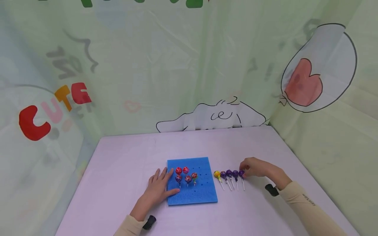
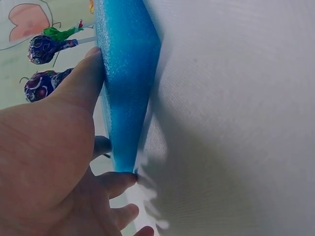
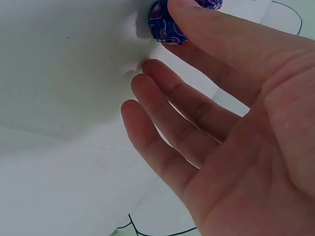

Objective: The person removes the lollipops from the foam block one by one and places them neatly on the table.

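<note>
A blue foam board (image 1: pixel 192 191) lies on the table, and several lollipops (image 1: pixel 186 175) stand upright in its holes. My left hand (image 1: pixel 157 190) rests flat on the board's left edge, fingers straight. In the left wrist view, the left hand (image 2: pixel 49 147) presses the foam board (image 2: pixel 128 73), with purple lollipops (image 2: pixel 42 48) behind it. To the board's right, a row of lollipops lies on the table: one yellow (image 1: pixel 217 174), the rest purple (image 1: pixel 229 172). My right hand (image 1: pixel 255 167) pinches the rightmost purple lollipop (image 1: pixel 241 172). In the right wrist view, the thumb (image 3: pixel 221 34) lies on the purple lollipop's head (image 3: pixel 162 24).
The pale pink table (image 1: pixel 124 157) is enclosed by printed cloth walls (image 1: pixel 206 65) at the back and on both sides. Bare tabletop lies behind the board and to the far left. Black wrist-worn devices (image 1: pixel 271 189) sit at both sleeves.
</note>
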{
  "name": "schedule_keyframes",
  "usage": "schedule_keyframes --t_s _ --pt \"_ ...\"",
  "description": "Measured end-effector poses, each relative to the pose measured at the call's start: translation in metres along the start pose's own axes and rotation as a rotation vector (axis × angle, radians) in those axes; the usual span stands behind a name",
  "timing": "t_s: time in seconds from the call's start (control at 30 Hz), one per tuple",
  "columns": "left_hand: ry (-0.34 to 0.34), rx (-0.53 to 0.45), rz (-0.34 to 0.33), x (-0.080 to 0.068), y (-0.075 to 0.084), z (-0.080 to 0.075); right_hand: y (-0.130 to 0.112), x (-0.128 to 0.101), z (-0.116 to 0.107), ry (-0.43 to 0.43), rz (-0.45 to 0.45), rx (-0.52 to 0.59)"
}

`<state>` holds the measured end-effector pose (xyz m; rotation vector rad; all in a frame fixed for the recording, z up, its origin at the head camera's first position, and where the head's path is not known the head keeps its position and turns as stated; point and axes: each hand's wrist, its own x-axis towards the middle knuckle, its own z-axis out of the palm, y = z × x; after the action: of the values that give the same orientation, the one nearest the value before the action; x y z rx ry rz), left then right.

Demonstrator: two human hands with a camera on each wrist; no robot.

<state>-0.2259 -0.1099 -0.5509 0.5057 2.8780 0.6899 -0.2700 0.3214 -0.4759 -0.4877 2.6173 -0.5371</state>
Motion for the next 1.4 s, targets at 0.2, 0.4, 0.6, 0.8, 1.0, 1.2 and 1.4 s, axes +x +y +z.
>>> schedule_keyframes --t_s 0.2,0.4,0.6,0.8,1.0,1.2,1.4 --pt "-0.001 0.002 -0.001 0.001 0.0 0.0 0.0 -0.001 -0.002 -0.002 0.003 0.006" --pt "0.003 0.006 0.003 0.002 0.001 -0.001 -0.001 -0.002 -0.006 -0.01 -0.017 -0.016" --pt "0.006 0.003 0.007 0.0 0.002 -0.002 -0.002 -0.001 -0.008 -0.011 -0.041 -0.022" --pt "0.004 0.008 0.007 0.001 0.002 -0.001 -0.009 0.004 -0.008 0.0 0.008 -0.011" --pt "0.005 0.013 0.003 0.001 0.0 0.0 -0.023 0.009 -0.009 0.016 0.027 -0.03" --pt "0.009 0.004 0.0 0.001 0.0 0.0 -0.042 0.012 -0.012 0.041 -0.005 -0.061" --pt "0.004 0.001 0.0 0.0 0.001 -0.002 -0.06 0.017 -0.005 0.113 -0.051 -0.129"
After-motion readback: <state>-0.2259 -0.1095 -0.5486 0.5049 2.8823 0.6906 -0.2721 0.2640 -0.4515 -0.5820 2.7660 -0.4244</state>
